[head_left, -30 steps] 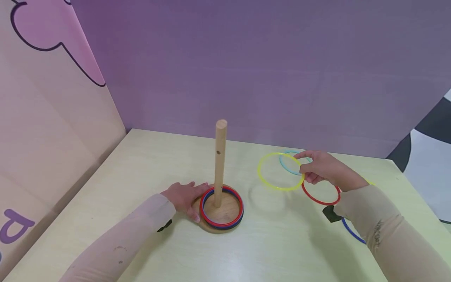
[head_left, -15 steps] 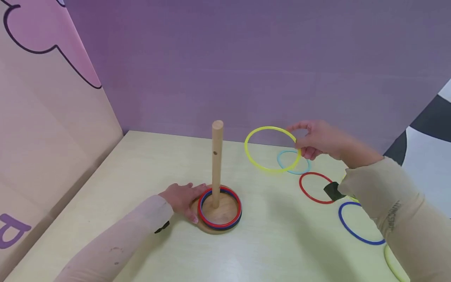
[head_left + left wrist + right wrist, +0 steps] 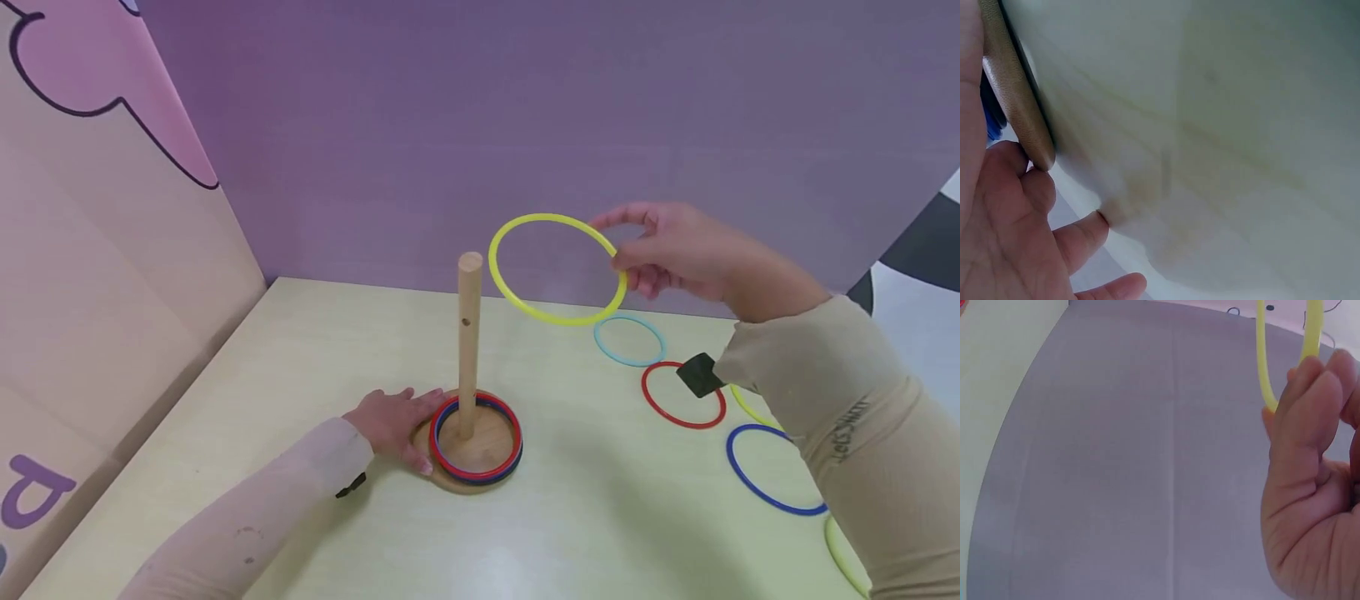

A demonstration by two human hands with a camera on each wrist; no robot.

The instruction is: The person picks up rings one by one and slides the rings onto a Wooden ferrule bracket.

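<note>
A thin yellow plastic ring (image 3: pixel 557 268) hangs in the air, pinched at its rim by the right hand (image 3: pixel 675 250), just right of and above the tip of the upright wooden peg (image 3: pixel 468 343). Below that hand, a light-blue ring (image 3: pixel 629 341), a red ring (image 3: pixel 682 395) and a blue ring (image 3: pixel 772 469) lie flat on the pale yellow-green tabletop (image 3: pixel 300 350). The left hand (image 3: pixel 392 419) rests with straight fingers against the round wooden base (image 3: pixel 476 458), which carries stacked red and blue rings. Behind stands a purple wall (image 3: pixel 525 125).
</note>
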